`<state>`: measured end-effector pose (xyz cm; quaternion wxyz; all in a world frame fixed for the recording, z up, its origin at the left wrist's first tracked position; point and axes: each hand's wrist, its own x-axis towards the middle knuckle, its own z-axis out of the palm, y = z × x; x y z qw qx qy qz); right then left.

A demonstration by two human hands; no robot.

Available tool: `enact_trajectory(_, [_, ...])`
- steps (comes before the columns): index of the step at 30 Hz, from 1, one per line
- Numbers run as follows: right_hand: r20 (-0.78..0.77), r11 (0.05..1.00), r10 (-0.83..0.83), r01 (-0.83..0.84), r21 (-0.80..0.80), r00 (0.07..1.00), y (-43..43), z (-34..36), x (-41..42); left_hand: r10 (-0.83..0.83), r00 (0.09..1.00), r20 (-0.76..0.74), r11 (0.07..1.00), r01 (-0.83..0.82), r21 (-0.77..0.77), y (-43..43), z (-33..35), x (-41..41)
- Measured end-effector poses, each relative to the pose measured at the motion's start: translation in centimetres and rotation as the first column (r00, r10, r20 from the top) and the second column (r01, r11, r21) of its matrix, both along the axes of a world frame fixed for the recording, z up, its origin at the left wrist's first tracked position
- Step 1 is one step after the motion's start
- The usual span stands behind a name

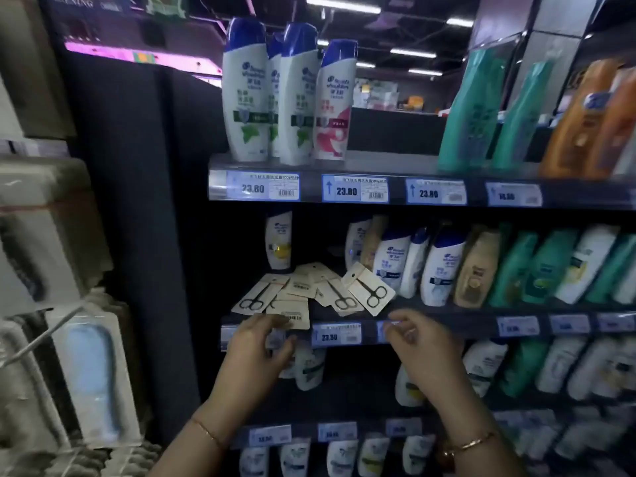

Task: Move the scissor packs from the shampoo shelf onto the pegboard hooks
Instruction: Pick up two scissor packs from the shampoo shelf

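Pickup step, nothing hung yet by the look of it. Scissor packs [311, 290] heaped loose on the shampoo shelf [447, 313], left end, in front of the bottles [392, 261]. Left hand [261, 342] pinching the front card's lower edge, fingers curled. Right hand [418, 339] half-open just below the shelf lip, holding nothing. Flat stiff cream cards, punched hang-hole at top, small black scissors on front; some face-down. Next, probably: lift the card, line its hole up with a pegboard hook [44, 335] at left. Thin bare wire, needs careful aim.
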<state>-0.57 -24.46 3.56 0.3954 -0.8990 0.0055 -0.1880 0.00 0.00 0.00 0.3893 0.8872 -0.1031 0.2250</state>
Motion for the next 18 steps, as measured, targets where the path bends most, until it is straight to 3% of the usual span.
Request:
enact_trajectory(3, [-0.004,0.998,-0.004,0.005,0.059,1.000,-0.6,-0.4,1.8,0.026,0.999,0.037,1.000,-0.026,-0.002,0.0,-0.1,1.3])
enact_trajectory(14, [0.060,0.986,-0.090,0.081,0.145,0.994,-1.0,-1.7,6.9,0.092,0.992,0.085,0.945,-0.114,0.305,-0.7,-2.0,5.5])
enact_trajectory(18, [0.022,0.983,-0.067,0.062,0.172,0.998,-0.7,-2.1,8.5,0.085,0.985,0.151,0.935,-0.131,0.329,-0.7,-2.7,6.3])
